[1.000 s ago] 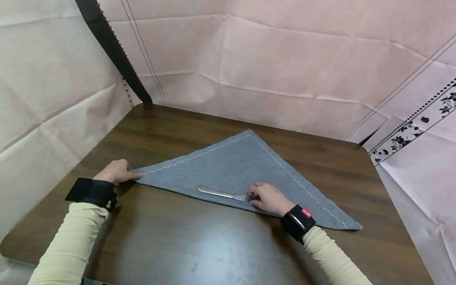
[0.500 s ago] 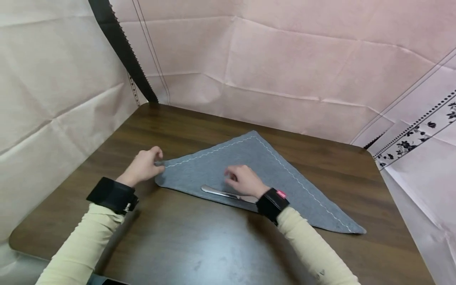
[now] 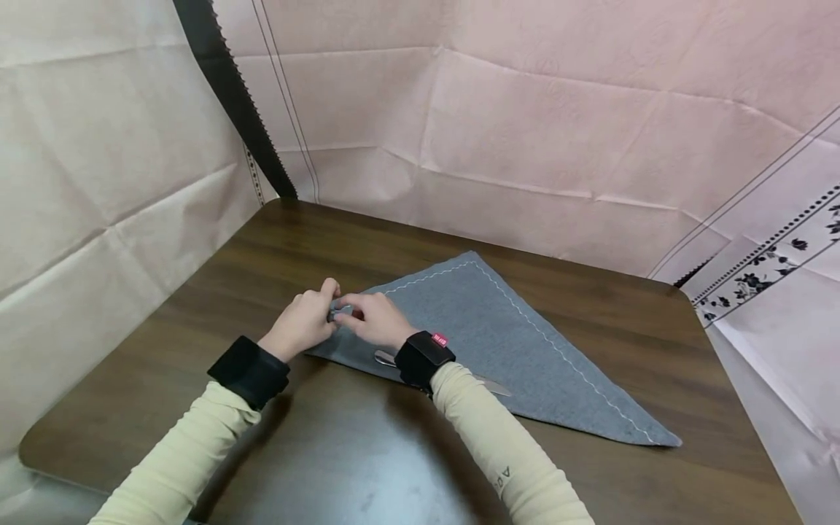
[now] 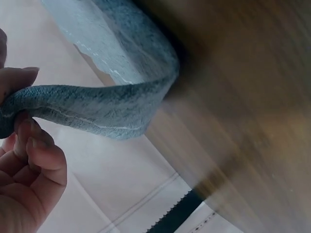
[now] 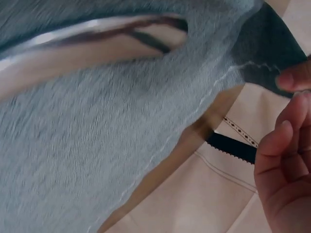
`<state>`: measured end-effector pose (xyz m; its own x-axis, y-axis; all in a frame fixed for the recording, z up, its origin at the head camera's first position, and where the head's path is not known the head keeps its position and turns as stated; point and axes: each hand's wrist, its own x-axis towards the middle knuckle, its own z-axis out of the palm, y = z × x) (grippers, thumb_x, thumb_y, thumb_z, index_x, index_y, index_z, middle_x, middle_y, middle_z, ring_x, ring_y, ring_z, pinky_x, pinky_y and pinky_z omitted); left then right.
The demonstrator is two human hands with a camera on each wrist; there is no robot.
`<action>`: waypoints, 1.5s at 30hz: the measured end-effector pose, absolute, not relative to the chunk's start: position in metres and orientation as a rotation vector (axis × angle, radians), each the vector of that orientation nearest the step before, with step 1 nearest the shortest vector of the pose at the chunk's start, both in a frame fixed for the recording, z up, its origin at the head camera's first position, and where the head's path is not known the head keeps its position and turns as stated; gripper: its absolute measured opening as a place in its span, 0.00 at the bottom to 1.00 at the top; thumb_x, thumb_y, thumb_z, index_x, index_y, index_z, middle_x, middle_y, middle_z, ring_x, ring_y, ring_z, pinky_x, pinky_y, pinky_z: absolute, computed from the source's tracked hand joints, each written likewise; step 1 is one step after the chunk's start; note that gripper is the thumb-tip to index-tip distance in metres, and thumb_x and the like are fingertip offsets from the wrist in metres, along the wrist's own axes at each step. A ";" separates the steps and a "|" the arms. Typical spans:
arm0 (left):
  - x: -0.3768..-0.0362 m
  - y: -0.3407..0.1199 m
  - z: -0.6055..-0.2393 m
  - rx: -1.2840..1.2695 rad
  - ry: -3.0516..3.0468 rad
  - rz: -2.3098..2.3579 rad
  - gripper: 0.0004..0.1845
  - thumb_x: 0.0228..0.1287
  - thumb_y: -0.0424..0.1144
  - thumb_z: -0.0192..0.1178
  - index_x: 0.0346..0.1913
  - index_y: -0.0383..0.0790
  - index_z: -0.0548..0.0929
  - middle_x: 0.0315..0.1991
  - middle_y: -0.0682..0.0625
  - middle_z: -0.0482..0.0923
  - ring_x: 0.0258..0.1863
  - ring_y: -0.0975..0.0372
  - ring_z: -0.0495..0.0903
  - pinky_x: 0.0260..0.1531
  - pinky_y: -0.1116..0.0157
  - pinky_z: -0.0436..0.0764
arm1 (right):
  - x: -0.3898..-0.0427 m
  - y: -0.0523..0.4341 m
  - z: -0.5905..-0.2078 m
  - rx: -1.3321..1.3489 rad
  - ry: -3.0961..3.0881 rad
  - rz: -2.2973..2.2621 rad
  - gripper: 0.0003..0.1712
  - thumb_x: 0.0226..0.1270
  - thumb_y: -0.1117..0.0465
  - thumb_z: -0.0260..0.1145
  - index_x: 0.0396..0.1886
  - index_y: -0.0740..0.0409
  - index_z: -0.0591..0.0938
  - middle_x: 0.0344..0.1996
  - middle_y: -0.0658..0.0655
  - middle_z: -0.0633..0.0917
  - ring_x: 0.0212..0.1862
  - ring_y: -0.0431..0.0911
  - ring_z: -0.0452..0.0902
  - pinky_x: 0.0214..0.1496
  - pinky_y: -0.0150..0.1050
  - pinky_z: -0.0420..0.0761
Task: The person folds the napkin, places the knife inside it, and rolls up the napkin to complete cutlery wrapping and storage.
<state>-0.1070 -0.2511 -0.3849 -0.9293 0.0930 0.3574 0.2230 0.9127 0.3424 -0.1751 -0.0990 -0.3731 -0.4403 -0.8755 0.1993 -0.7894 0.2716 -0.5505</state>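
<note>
A grey cloth (image 3: 499, 343), folded into a triangle with a white wavy stitch line along its edges, lies flat on the dark wooden bench (image 3: 367, 452), its long edge nearest the person and its far point aimed at the back wall. The left corner of the cloth is lifted off the bench and both hands meet there. The left hand (image 3: 303, 322) has its fingers curled round the raised corner, pinching it between thumb and fingertips; the left wrist view shows the cloth (image 4: 102, 104) bent into a thick roll that runs from the pinch down to the bench. The right hand (image 3: 370, 319) sits just beside the left one, touching it, with its fingers bent toward the same corner; in the right wrist view its fingertips (image 5: 294, 80) close on the stitched edge of the cloth (image 5: 121, 145). A table knife (image 3: 495, 388) lies on the cloth near the long edge, mostly hidden under the right wrist and sleeve, with its blade showing to the right of the forearm. Both wrists wear black straps over pale yellow sleeves. Creased pink sheeting (image 3: 525, 124) hangs behind and beside the bench.
</note>
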 end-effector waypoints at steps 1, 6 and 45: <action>-0.107 -0.250 -0.385 -0.252 -2.724 -0.542 0.19 0.46 0.24 0.62 0.40 0.33 0.65 0.14 0.49 0.68 0.12 0.61 0.68 0.15 0.65 0.68 | -0.174 -0.101 -0.375 -1.584 2.390 -0.899 0.12 0.67 0.59 0.58 0.46 0.57 0.80 0.17 0.50 0.74 0.18 0.37 0.65 0.22 0.27 0.63; -0.107 -0.243 -0.387 -0.335 -2.671 -0.515 0.17 0.47 0.21 0.57 0.38 0.35 0.64 0.13 0.51 0.63 0.11 0.62 0.64 0.13 0.67 0.64 | -0.172 -0.105 -0.381 -1.648 2.431 -0.968 0.05 0.64 0.62 0.59 0.29 0.56 0.79 0.15 0.48 0.72 0.18 0.36 0.65 0.22 0.26 0.63; -0.104 -0.239 -0.386 -0.067 -3.036 -0.323 0.36 0.48 0.35 0.67 0.59 0.27 0.64 0.19 0.45 0.74 0.10 0.60 0.67 0.10 0.65 0.63 | -0.162 -0.029 -0.351 -1.706 2.569 -1.311 0.06 0.52 0.72 0.56 0.26 0.58 0.70 0.19 0.50 0.73 0.21 0.37 0.62 0.26 0.29 0.62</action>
